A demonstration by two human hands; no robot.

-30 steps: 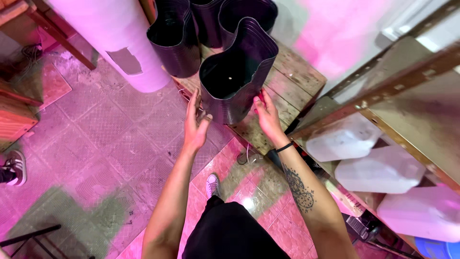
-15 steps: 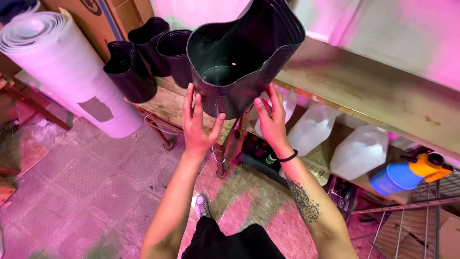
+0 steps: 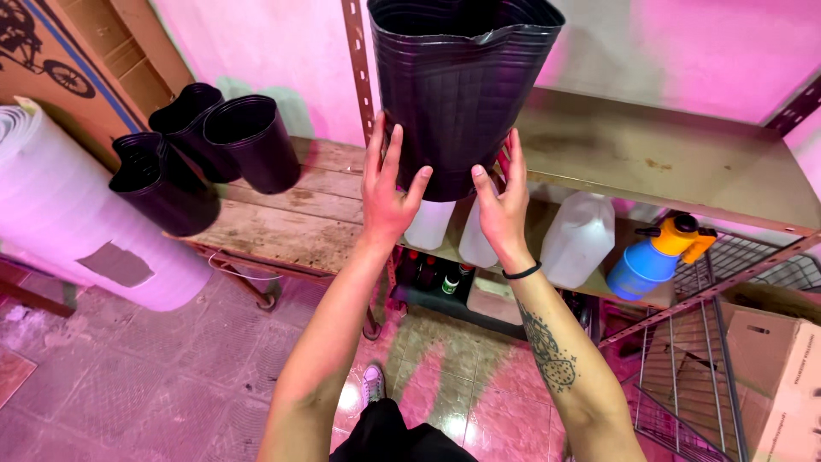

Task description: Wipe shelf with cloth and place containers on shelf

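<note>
head view: both hands lift a stack of black plastic grow pots (image 3: 462,94) above the metal shelf (image 3: 667,167); left hand (image 3: 386,192) and right hand (image 3: 500,205) press its base in a closed grip. setting it down calls for level support. below the shelf: white jugs (image 3: 577,239), blue-and-orange sprayer (image 3: 654,257).

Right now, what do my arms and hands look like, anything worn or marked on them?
Both arms are bare, with no sleeves or gloves. The right wrist carries a thin black band, and the right forearm bears a dark tattoo. The left hand and right hand show no rings.
</note>
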